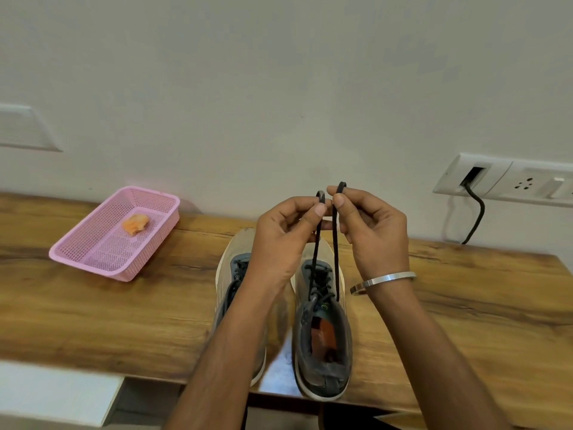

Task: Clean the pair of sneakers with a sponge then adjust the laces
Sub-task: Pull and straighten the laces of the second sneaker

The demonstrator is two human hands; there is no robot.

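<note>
At centre frame, the left hand (pixel 286 231) and right hand (pixel 370 226) are each pinching a raised end of the right sneaker's (pixel 322 333) laces (pixel 335 240), suggesting lace adjustment is proceeding, with the sponge (pixel 135 224) lying in the pink basket (pixel 93 259), upper left.

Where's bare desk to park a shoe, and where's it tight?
Free: the wooden desk right of the right sneaker, out to its right edge; also the stretch between the pink basket and the left sneaker. Crowded: the centre, where both sneakers sit side by side under the left hand and right hand pinching the laces.
</note>
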